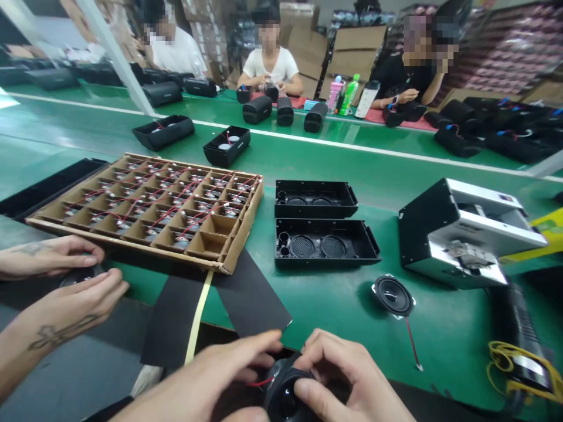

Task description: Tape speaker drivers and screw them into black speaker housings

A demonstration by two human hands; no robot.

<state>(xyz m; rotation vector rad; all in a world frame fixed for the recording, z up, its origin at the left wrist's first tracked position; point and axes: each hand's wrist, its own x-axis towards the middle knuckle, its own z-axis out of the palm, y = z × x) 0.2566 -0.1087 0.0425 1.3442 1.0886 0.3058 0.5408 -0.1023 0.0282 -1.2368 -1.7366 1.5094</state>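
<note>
Here, right grip (347, 375) (snug) on speaker (287, 398)

Far side of the green table (325, 164)
A pink bottle (335, 94), green bottle (350, 95) and white tumbler (367, 99) stand close together, brown cardboard (354, 47) behind.

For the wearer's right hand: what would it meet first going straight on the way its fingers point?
The speaker driver in the right hand's own grip; beyond that, probably the left hand's fingers, though depth is hard to judge here.
</note>
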